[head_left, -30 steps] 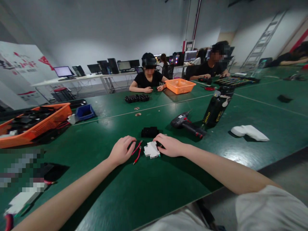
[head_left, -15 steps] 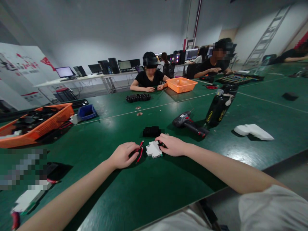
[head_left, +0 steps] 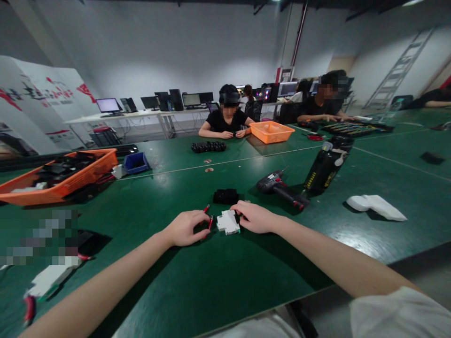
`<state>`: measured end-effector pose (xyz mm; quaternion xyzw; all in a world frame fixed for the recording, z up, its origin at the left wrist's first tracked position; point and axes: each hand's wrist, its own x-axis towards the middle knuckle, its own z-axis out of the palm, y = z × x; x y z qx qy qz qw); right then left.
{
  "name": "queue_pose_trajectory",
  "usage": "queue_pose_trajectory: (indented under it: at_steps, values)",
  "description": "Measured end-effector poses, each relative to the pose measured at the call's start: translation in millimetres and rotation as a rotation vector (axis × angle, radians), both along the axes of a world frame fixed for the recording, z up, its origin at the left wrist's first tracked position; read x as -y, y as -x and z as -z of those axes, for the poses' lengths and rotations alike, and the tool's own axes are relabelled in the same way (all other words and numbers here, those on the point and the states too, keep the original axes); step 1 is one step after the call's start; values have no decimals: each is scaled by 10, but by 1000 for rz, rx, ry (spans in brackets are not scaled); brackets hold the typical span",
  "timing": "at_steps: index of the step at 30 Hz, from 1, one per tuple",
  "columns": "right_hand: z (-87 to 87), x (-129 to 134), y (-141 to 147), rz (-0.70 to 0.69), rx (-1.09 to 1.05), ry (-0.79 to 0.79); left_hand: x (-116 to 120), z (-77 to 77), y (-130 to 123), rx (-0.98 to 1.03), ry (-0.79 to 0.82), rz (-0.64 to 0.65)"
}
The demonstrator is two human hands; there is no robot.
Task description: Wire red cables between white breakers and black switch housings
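My left hand is closed around short red wires with metal ends; their lower parts are partly hidden behind the thumb. Just to their right, a white circuit breaker with a stepped outline lies on its side on the green table. My right hand grips the breaker's right edge, its thumb side partly out of sight. Right behind the breaker is a small black block.
A cordless drill, a black bottle and a white curved piece stand or lie to the right. Left are an orange basket, a blue bin and another white breaker. A co-worker sits opposite.
The view has tipped up, so the scene sits lower. My left thumb and fingers have closed further over the red wires. The right hand keeps its place at the breaker.
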<state>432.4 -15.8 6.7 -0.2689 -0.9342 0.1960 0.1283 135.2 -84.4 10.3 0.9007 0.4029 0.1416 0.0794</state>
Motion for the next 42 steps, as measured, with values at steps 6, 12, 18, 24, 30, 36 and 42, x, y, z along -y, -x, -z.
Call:
queue_pose_trajectory:
  at_steps: [6,12,18,24,30,36,42]
  values:
    - [-31,8,-4,-1,-9,32,-18,22,10,65,46,-37]
    - [-61,12,-14,-18,-9,29,-26,18,4,52,67,-39]
    - [-83,2,-17,-1,36,9,-27,27,10,6,36,-27]
    - [-96,-1,-25,-43,65,0,-28,5,10,-23,36,12]
    - [-75,-4,-27,-35,72,-12,-48,48,-8,-9,36,-29]
    - [-97,66,-5,35,76,-6,-44,56,0,-8,36,-36]
    - [-110,247,73,-168,89,-66,-47,53,-1,0,40,-54]
